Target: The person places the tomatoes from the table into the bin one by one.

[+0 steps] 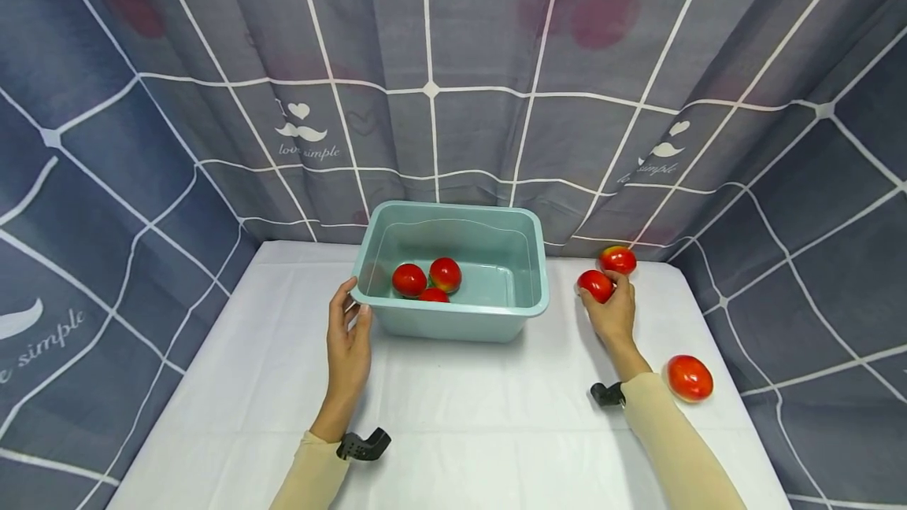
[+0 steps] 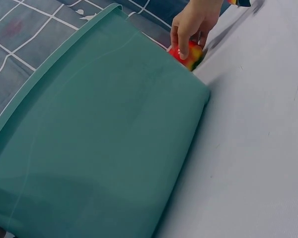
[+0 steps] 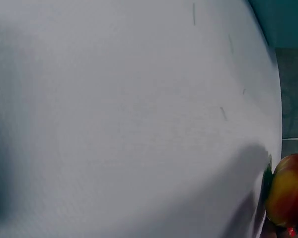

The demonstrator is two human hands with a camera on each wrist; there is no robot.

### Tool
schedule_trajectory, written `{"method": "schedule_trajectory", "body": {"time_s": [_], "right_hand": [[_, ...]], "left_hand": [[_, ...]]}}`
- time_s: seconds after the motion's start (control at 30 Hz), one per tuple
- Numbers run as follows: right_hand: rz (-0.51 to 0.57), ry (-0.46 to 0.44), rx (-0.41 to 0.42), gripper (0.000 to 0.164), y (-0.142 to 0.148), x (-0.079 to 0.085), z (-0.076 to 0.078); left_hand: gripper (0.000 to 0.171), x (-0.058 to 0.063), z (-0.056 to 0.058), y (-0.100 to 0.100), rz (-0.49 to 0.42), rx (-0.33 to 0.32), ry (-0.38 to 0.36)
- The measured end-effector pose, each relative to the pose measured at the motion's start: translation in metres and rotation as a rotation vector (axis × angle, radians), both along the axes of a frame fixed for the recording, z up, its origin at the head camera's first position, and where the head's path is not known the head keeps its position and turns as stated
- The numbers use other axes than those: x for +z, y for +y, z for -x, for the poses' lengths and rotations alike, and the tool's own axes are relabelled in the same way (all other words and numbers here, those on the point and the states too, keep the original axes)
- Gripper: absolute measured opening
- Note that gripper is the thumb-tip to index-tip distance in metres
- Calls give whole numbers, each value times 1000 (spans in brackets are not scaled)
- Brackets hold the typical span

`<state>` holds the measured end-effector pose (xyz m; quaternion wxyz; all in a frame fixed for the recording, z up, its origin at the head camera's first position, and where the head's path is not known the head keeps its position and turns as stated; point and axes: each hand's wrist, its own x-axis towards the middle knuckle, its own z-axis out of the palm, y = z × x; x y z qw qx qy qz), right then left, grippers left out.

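A shiny red fruit [image 1: 594, 286] with a yellow patch is pinched in my right hand [image 1: 615, 317] on the right side of the table. In the right wrist view that fruit [image 3: 287, 191] shows at the lower right edge, a green pointed bit beside it. Right behind it sits another red fruit [image 1: 618, 260]. My left hand [image 1: 349, 352] rests against the left front corner of a pale green plastic bin [image 1: 453, 325], fingers and thumb outside its wall. Inside the bin are three red fruits [image 1: 409, 280], one partly hidden by the front rim.
One more red fruit [image 1: 690, 378] lies nearer, beside the right sleeve. White cloth [image 1: 482, 415] covers the table. Grey checked curtains [image 1: 482, 132] stand behind the bin and along both sides. Each wrist carries a black camera [image 1: 364, 445].
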<state>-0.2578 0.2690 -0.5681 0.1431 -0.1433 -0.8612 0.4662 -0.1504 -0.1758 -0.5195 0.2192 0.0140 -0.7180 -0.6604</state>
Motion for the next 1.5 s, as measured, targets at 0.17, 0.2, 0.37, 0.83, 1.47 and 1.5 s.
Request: {"method": "schedule_trajectory", "body": {"time_s": [0.17,0.2,0.37,0.83,1.47,1.5], "right_hand": [[6,43,-8,63,-1,7,0],[9,55,-6,62,-2,10,-1],[57,125,11,63,-9,24,-2],[192,317,124,62,-42,80,-6],[161,369,337,62,-96,129,2],[159,365,350,62,-99,129,2]], "left_hand": [[53,1,1,0,8,-6,-2],[53,0,0,0,9,-6,-4],[53,-1,0,-1,8,0,-8],[54,-1,0,-1,10,-3,-8],[54,0,0,-1,3,-4,-16],[54,0,0,-1,3,-5,-18]]}}
